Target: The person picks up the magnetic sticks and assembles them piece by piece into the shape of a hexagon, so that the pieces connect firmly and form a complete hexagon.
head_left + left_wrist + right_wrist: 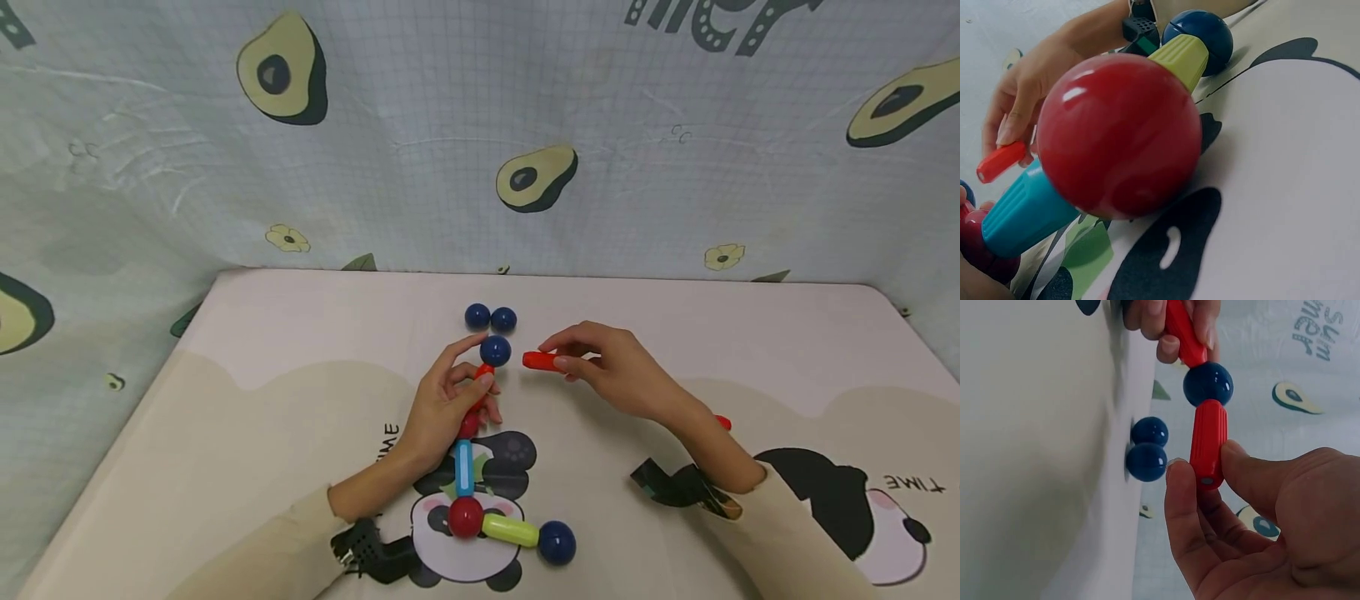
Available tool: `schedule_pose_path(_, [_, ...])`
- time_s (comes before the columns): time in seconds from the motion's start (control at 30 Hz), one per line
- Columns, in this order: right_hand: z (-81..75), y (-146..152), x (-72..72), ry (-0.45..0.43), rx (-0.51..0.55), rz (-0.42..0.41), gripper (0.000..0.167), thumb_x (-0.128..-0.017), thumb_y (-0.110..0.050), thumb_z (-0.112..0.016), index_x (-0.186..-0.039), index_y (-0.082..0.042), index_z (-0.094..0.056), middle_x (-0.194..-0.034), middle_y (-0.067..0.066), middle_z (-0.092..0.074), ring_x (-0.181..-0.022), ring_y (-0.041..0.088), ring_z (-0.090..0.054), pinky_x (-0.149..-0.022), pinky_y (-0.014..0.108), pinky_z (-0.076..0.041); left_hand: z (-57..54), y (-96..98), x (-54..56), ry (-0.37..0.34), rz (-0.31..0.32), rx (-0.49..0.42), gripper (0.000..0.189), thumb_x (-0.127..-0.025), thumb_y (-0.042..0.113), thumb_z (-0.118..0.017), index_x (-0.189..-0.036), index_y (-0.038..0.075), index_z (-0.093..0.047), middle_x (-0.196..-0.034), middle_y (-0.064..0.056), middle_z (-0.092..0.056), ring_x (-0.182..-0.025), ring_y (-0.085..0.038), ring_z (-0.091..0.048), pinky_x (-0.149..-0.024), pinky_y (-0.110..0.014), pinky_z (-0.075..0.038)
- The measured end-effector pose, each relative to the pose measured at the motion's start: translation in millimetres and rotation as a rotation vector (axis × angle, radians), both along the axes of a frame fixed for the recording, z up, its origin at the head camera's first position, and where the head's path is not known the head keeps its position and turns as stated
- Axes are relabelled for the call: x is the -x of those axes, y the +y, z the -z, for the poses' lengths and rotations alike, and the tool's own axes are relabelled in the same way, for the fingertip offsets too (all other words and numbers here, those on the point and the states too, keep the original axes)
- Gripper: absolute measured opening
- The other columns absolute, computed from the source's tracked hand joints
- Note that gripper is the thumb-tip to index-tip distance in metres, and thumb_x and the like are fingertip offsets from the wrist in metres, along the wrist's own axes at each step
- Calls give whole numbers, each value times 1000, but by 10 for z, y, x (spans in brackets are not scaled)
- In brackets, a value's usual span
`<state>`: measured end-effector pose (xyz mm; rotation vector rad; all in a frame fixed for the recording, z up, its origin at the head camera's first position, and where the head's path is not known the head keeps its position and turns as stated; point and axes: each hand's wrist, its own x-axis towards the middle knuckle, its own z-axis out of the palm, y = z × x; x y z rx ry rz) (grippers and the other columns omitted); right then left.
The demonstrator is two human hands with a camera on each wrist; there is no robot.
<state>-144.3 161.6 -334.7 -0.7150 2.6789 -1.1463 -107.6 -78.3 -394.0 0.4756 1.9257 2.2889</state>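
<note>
My left hand (441, 410) pinches a red rod (1185, 334) between thumb and fingers. A dark blue ball (495, 351) sits on that rod's far end, with the left index fingertip close beside it. Toward me the chain continues through a small red ball (468, 426), a light blue rod (464, 468), a larger red ball (1119, 136), a yellow-green rod (510, 529) and another blue ball (557, 543). My right hand (618, 371) pinches a second red rod (1208, 444) by thumb and fingertips. In the head view, a small gap separates this rod from the blue ball.
Two loose blue balls (477, 317) lie side by side beyond my left hand. Partly hidden behind the right forearm is another red piece (723, 422). The pale table (262, 467) carries panda prints, and an avocado-patterned cloth (420, 108) hangs behind it.
</note>
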Motion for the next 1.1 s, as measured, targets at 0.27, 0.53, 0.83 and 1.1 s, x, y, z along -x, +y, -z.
schedule_pose_path(0.27, [-6,-80,24,17,8,0,26,-91,-6,-64,-117,-9,-65,-108,6,-63,-80,14,-64,-79,36,-54,1,13,2,-14,7,-14,51,-98,3,-51,-145,10,-34,-93,-28,-56,-66,-20,-66,-66,-27,-54])
schedule_pose_path(0.53, [1,-109,38,4,14,-3,26,-92,-5,-63,-117,-9,-65,-109,6,-63,-81,14,-64,-79,35,-54,-5,10,-1,-16,16,-15,51,-97,2,-52,-145,10,-33,-94,-28,-56,-65,-20,-65,-65,-27,-54])
schedule_pose_path(0.83, [9,-156,68,-19,52,-55,25,-91,-6,-65,-115,-8,-66,-107,4,-64,-89,17,-64,-81,34,-53,-20,-6,10,-22,12,22,41,-98,8,-52,-133,4,-31,-96,-30,-55,-62,-20,-63,-63,-25,-52])
schedule_pose_path(1.1, [-5,-205,86,-6,77,-75,25,-90,-6,-65,-115,-9,-67,-107,4,-64,-87,17,-64,-82,34,-53,-23,-7,12,-43,14,11,40,-98,9,-53,-134,9,-35,-93,-30,-50,-57,-17,-58,-60,-24,-51])
